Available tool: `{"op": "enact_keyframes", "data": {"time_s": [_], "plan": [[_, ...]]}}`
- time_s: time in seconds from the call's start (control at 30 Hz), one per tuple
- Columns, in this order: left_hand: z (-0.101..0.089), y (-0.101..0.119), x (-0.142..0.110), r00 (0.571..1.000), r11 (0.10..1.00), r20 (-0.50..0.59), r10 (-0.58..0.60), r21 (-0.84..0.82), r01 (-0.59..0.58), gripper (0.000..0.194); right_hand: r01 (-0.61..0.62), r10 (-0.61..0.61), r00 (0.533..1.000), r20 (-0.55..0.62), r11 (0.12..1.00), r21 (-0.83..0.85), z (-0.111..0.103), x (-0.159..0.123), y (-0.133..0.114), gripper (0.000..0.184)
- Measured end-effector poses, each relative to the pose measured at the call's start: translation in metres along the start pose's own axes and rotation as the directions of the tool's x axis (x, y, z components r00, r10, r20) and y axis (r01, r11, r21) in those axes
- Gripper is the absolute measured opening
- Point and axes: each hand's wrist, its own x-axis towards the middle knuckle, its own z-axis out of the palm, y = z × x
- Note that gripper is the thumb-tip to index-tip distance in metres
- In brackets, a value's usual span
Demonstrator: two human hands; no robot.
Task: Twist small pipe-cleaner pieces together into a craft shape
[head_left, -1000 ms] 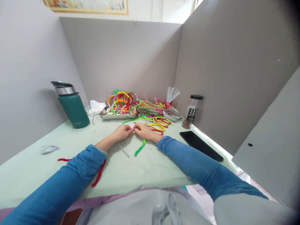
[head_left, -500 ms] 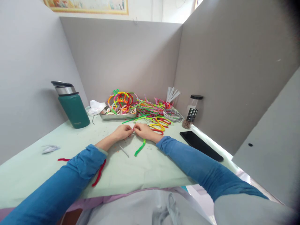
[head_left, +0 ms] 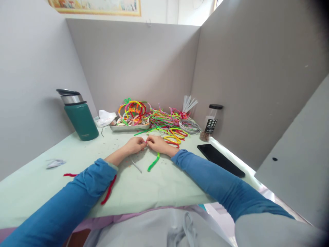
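Note:
My left hand [head_left: 134, 145] and my right hand [head_left: 158, 143] meet fingertip to fingertip at the middle of the table, both pinched on a small reddish-pink piece of pipe cleaner [head_left: 146, 141]. A green pipe cleaner [head_left: 153, 163] trails from under my right hand toward me. A thin metal tool [head_left: 136, 166] lies just below my left hand. A red pipe cleaner [head_left: 109, 190] lies beside my left sleeve.
A heap of coloured pipe cleaners [head_left: 167, 125] and a metal tray [head_left: 130, 127] sit at the back. A green thermos [head_left: 80, 116] stands at left, a jar [head_left: 211, 122] and a black phone [head_left: 220, 160] at right. Grey partitions enclose the table.

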Motion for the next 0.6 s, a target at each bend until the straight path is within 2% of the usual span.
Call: {"op": "enact_keyframes", "data": {"time_s": [0.4,0.6], "plan": [[-0.0005,-0.0008,0.0003,0.999,0.997,-0.009,0.03,0.065,-0.03,0.019,-0.008,0.008,1.0,0.011,1.0,0.004,-0.0029,-0.0012,-0.0036,0.016],[-0.0016,0.0015,-0.001,0.996,0.99,-0.041,0.082,0.119,-0.076,0.021,0.008,-0.008,1.0,0.002,1.0,-0.012,-0.0013,-0.0007,-0.0015,0.015]]}}
